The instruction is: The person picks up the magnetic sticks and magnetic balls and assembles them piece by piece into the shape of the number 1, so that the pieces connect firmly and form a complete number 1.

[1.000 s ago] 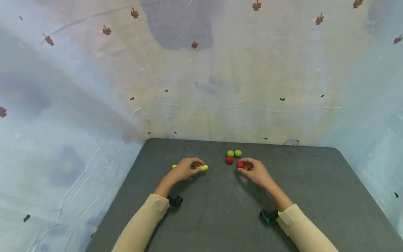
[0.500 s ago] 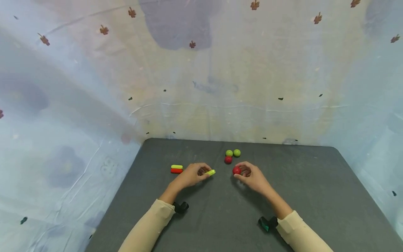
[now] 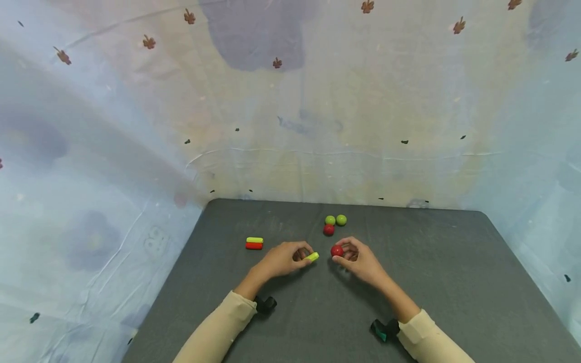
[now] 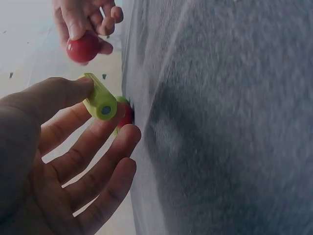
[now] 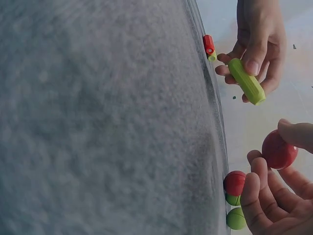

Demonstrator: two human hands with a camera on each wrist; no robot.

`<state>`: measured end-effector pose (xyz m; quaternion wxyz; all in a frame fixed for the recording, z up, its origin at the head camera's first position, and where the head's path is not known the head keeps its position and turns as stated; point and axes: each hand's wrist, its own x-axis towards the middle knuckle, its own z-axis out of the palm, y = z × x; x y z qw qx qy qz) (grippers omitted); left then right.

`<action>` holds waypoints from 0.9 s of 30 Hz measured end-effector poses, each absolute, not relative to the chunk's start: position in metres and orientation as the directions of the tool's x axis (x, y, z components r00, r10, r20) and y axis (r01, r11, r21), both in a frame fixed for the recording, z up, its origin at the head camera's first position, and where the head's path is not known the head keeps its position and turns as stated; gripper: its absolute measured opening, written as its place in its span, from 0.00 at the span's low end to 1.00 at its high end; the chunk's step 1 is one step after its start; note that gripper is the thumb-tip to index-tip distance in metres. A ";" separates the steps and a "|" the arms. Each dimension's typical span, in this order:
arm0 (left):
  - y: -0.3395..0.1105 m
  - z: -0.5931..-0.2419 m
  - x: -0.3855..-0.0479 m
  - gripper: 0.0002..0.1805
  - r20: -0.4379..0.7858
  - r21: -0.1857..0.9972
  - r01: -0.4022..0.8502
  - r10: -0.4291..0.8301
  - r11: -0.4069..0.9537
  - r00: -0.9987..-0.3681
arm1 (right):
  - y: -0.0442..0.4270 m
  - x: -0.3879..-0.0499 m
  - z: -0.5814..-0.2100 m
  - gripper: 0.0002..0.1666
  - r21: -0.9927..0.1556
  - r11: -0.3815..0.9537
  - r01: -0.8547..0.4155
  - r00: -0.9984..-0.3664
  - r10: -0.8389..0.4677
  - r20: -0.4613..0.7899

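Observation:
My left hand (image 3: 282,259) pinches a short yellow-green magnetic building rod (image 4: 100,98) between thumb and fingers, above the table. A round grey disc shows in the rod's end in the left wrist view. Facing it, my right hand (image 3: 364,263) holds a red ball (image 5: 279,150) between thumb and fingertips. Rod and ball are close together with a gap between them. Behind the hands, another red ball (image 3: 329,230) sits in front of two green balls (image 3: 341,220). To the left lie a yellow rod (image 3: 254,240) and a red rod (image 3: 254,246), side by side.
The dark grey tabletop (image 3: 317,322) has rounded far corners. A pale patterned sheet (image 3: 336,116) hangs right behind it and along both sides. A black strap device (image 3: 266,305) sits at the left wrist, and another (image 3: 384,330) at the right.
Both hands have drawn nearer each other and toward the person, bringing the yellow-green rod and red ball closer. The yellow and red rods at left, partly covered earlier, now show fully.

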<state>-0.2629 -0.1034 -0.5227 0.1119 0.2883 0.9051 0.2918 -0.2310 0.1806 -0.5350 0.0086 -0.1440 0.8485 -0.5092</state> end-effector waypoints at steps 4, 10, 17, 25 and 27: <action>-0.099 -0.523 -0.259 0.13 -0.031 0.597 0.470 0.604 0.650 -0.796 | 0.179 -0.230 -0.536 0.23 -0.872 0.425 -0.243 -0.954 -0.266 0.136; -0.092 -0.521 -0.254 0.13 -0.047 0.592 0.464 0.603 0.659 -0.796 | 0.178 -0.227 -0.538 0.22 -0.883 0.405 -0.236 -0.951 -0.285 0.123; -0.085 -0.524 -0.250 0.12 -0.055 0.590 0.465 0.608 0.660 -0.792 | 0.174 -0.224 -0.540 0.23 -0.896 0.365 -0.254 -0.940 -0.310 0.140; -0.081 -0.525 -0.250 0.13 -0.040 0.601 0.483 0.628 0.637 -0.777 | 0.177 -0.224 -0.541 0.22 -0.897 0.361 -0.255 -0.934 -0.332 0.132; -0.080 -0.526 -0.251 0.14 -0.035 0.599 0.490 0.632 0.634 -0.774 | 0.177 -0.224 -0.542 0.22 -0.897 0.356 -0.264 -0.930 -0.341 0.138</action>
